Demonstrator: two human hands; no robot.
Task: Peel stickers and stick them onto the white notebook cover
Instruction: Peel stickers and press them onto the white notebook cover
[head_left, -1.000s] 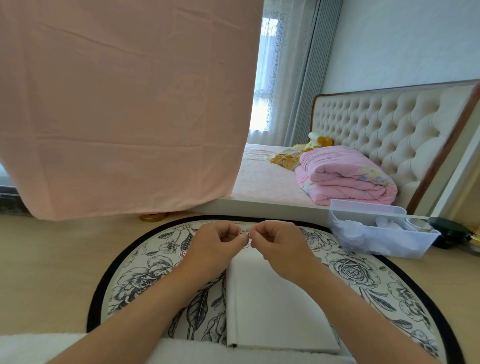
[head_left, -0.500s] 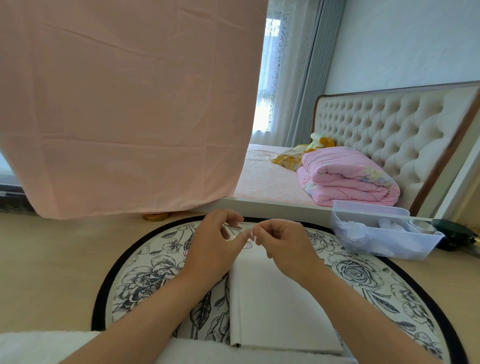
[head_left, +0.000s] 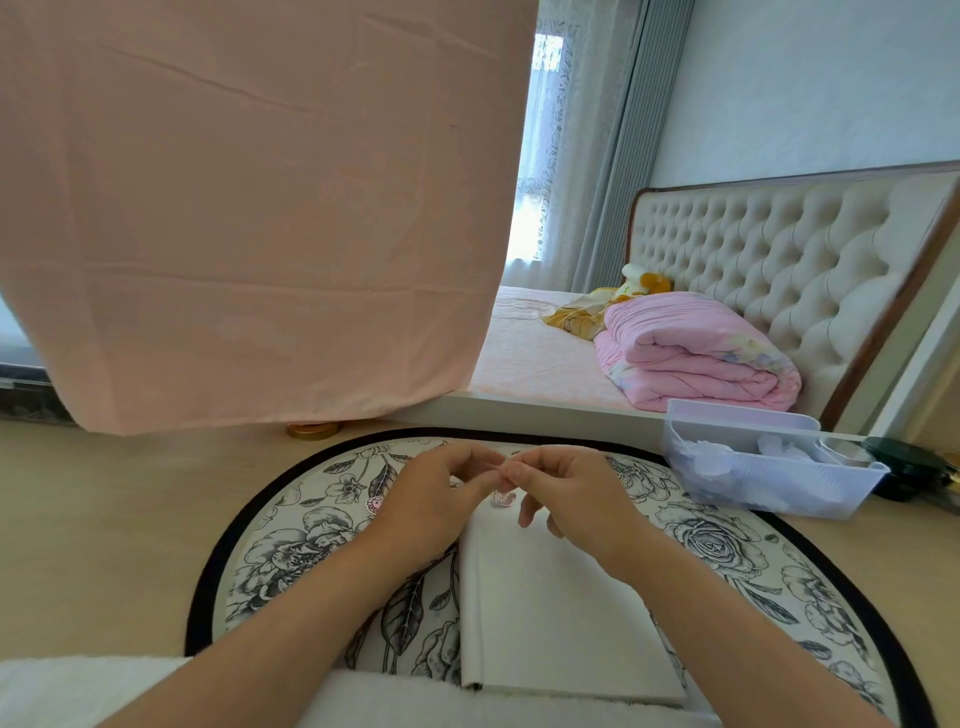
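A white notebook (head_left: 550, 618) lies closed on a round floral mat (head_left: 291, 551). Above its far edge my left hand (head_left: 436, 499) and my right hand (head_left: 566, 493) meet fingertip to fingertip, pinching a small sticker piece too tiny to make out. A small pink sticker (head_left: 503, 500) shows just below the fingertips, at the notebook's top edge. Another small pink sticker (head_left: 374, 504) lies on the mat left of my left hand.
A clear plastic bin (head_left: 763, 467) with white items stands at the right on the wooden floor. A dark round object (head_left: 906, 462) sits beyond it. A pink sheet (head_left: 249, 208) hangs at the left, and a bed with a folded pink quilt (head_left: 696, 353) lies behind.
Both hands stayed together above the notebook's far edge, fingers shifting slightly. A small pink sticker is now visible below the fingertips.
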